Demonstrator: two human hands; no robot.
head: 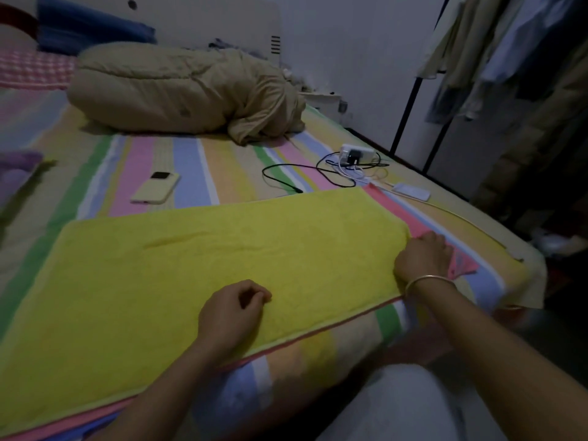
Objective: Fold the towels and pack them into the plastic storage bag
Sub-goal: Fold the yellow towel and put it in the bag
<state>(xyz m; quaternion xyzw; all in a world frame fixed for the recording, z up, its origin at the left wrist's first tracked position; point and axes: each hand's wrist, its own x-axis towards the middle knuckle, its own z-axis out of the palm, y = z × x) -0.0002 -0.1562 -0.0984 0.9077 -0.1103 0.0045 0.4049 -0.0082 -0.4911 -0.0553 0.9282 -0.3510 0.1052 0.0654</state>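
The yellow towel [222, 256] is spread flat across the near part of the bed [187, 167], long side running left to right. It lies on top of a pink towel [463, 265], which shows only as a strip at the right end and a thin line along the near edge.

The right hand [421, 256] is curled at the yellow towel's right short edge and appears to grip it; whether the pink layer is taken too can't be told. The left hand [234, 313] rests on the cloth approx. mid-way along the near edge, fingers curled in, thumb by the index tip. Whether any cloth is pinched can't be told.

Handling, as judged: terry cloth, soft, light, limp, not slippery, nothing fragile. It won't hold shape if lifted by one point, so it's best taken at 2 corners of a short edge & carried over to the opposite end. The lower towel may drag along w/ it.

Count:
- Towels: 2 certain; a purple cloth [16, 173] at the far left may be a 3rd, unclear.
- Phone [156, 187]: 1.
- Power strip [356, 153] w/ cables: 1.
- Storage bag: none seen.
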